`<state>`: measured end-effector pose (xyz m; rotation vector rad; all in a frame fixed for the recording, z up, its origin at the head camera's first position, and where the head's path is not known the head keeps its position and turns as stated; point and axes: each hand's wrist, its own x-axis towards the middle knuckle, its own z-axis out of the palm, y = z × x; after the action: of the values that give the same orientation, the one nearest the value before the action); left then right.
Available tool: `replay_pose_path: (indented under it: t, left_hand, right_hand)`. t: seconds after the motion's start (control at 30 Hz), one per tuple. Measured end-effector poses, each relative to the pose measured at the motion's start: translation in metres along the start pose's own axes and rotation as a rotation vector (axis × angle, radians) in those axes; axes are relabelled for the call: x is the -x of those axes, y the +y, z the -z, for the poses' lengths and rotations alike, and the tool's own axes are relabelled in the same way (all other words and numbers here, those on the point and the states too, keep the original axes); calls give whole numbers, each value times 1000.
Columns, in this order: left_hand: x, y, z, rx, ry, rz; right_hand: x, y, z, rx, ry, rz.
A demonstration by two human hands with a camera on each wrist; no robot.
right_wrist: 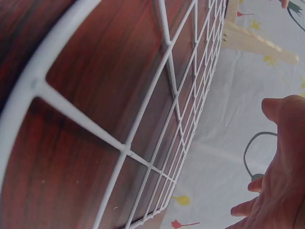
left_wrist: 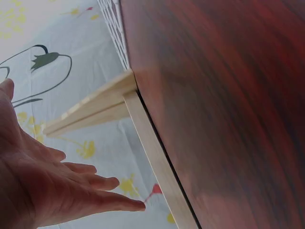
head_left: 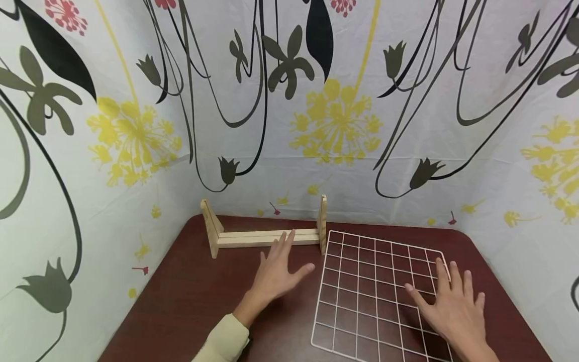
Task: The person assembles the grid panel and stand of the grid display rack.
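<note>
My left hand (head_left: 274, 274) is held over the table with its fingers spread, just in front of a pale wooden stand (head_left: 267, 238). That stand has two upright end pieces joined by long slats; in the left wrist view one end piece (left_wrist: 95, 105) rises beyond the fingers. A white wire grid panel (head_left: 375, 291) lies on the table to the right of the stand. Above the panel's right side my right hand (head_left: 454, 306) hovers, fingers apart and nothing held. Large in the right wrist view, the grid's wires (right_wrist: 126, 148) run below that hand.
The dark red-brown table (head_left: 190, 296) has rounded far corners. White cloth (head_left: 280, 130) printed with flowers and leaves hangs behind the table and along both sides. The stand's left end piece (head_left: 210, 229) is near the table's back left corner.
</note>
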<state>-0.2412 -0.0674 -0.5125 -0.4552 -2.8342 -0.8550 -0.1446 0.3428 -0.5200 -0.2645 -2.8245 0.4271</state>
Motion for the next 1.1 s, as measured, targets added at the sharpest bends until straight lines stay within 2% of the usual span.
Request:
replay_pose_path:
  t: [0.17, 0.33, 0.63, 0.87, 1.1]
  left_hand:
    - [-4, 10, -5, 67, -30, -8]
    - [-8, 19, -10, 180, -69, -15]
    - [-10, 29, -21, 306, -137, 22]
    - [-16, 36, -26, 367, -216, 60]
    - [-22, 36, -37, 366, -221, 125]
  right_hand:
    - [-1, 4, 0, -10, -16, -16]
    - [-2, 7, 1, -11, -9, -27]
    - [-1, 14, 2, 5, -37, -59]
    - [-6, 22, 6, 57, -122, -131]
    - [-12, 32, 13, 73, -251, -199]
